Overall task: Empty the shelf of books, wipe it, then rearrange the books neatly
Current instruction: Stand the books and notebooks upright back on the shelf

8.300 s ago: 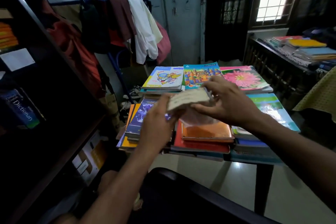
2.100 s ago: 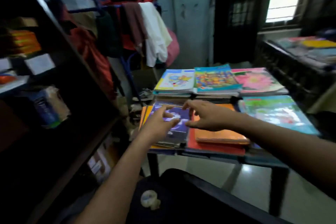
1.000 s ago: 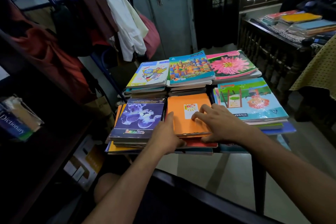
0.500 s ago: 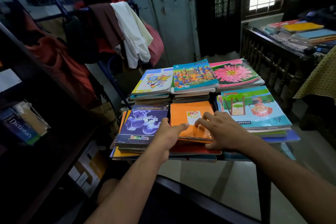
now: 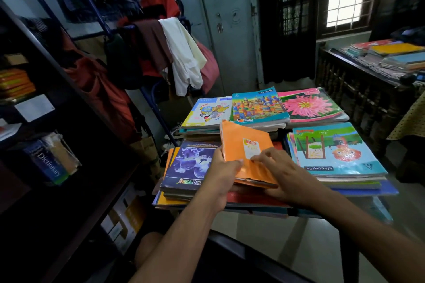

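Thin orange paper-covered notebook (image 5: 246,151) tilted up off middle front stack, long axis pointing away; left hand (image 5: 222,176) grips its left edge, right hand (image 5: 282,173) fingers flat on cover, both equally near.

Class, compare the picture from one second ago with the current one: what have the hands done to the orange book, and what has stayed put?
The orange book lay flat on its stack; now its far edge is raised. The left hand has gripped its left edge, and the right hand still touches its cover and lower edge. The purple book and the other stacks on the table have not moved.
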### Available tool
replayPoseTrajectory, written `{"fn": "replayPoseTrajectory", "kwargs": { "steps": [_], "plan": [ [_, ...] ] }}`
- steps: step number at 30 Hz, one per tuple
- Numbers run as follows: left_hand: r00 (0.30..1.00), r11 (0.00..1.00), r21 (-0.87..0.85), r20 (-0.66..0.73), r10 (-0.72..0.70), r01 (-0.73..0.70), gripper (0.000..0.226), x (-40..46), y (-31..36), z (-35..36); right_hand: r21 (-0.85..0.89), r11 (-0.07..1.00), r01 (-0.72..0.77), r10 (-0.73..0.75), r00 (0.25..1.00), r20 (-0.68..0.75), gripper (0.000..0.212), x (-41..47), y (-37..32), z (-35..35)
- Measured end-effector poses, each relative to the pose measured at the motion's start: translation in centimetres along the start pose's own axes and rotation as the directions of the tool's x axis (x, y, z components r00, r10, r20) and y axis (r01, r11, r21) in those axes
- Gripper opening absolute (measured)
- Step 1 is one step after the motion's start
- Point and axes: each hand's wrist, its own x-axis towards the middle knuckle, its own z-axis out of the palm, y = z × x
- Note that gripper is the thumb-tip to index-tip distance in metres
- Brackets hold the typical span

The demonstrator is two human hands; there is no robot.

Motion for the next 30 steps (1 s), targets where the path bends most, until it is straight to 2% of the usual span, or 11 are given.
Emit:
{"fn": "replayPoseTrajectory", "kwargs": {
  "steps": [4, 7, 9, 11, 13, 15, 17, 21, 22, 25, 30],
  "plan": [
    [0.996, 0.988, 0.127, 0.025, -0.087, 0.083, 0.031, -0.4, 0.9, -2.0, -0.016, 0.999, 0.041, -0.040, 0.998, 0.057, 0.061, 0.1, -0.5, 0.1],
    [0.989, 0.974, 0.188, 0.050, -0.137, 0.125, 0.058, -1.0, 1.4, -3.4, -0.066, 0.996, 0.063, -0.063, 0.998, 0.001, 0.050, 0.6, -0.7, -0.9],
    [0.993, 0.981, 0.170, 0.053, -0.105, 0.095, 0.070, -1.2, 2.2, -4.2, -0.078, 0.993, 0.085, -0.091, 0.993, -0.077, 0.042, 1.4, -1.1, -2.4],
    [0.996, 0.996, 0.062, 0.060, -0.070, 0.066, 0.071, -1.2, 3.3, -5.2, -0.125, 0.985, 0.119, -0.134, 0.983, -0.122, 0.036, 2.6, -2.2, -4.1],
    [0.994, 0.989, -0.132, 0.094, -0.049, 0.061, 0.067, -1.3, 4.1, -6.1, -0.155, 0.978, 0.142, -0.167, 0.973, -0.162, 0.034, 3.7, -3.7, -5.7],
    [0.991, 0.948, -0.315, 0.137, -0.007, 0.050, 0.051, -1.6, 4.8, -7.1, -0.192, 0.970, 0.150, -0.181, 0.971, -0.155, 0.038, 4.5, -5.2, -7.0],
    [0.989, 0.919, -0.393, 0.143, 0.027, 0.032, 0.037, -1.9, 5.0, -7.8, -0.214, 0.963, 0.163, -0.193, 0.973, -0.127, 0.043, 4.8, -5.8, -7.6],
    [0.998, 0.932, -0.357, -0.029, 0.063, -0.069, 0.009, -2.3, 4.4, -10.6, -0.176, 0.948, 0.266, -0.282, 0.956, -0.075, 0.061, 5.4, -7.1, -7.0],
    [0.994, 0.934, -0.343, -0.072, 0.080, -0.100, 0.010, -2.5, 4.0, -11.8, -0.149, 0.944, 0.293, -0.307, 0.949, -0.077, 0.061, 5.8, -7.6, -6.3],
    [0.971, 0.910, -0.372, -0.213, 0.109, -0.184, 0.040, -3.6, 2.5, -16.6, -0.053, 0.918, 0.392, -0.396, 0.913, -0.094, 0.055, 8.4, -10.2, -3.0],
    [0.900, 0.889, -0.409, -0.435, 0.007, -0.205, 0.030, -6.1, -1.1, -24.9, 0.114, 0.870, 0.480, -0.479, 0.877, -0.040, 0.060, 13.7, -18.1, 4.4]
  ]
}}
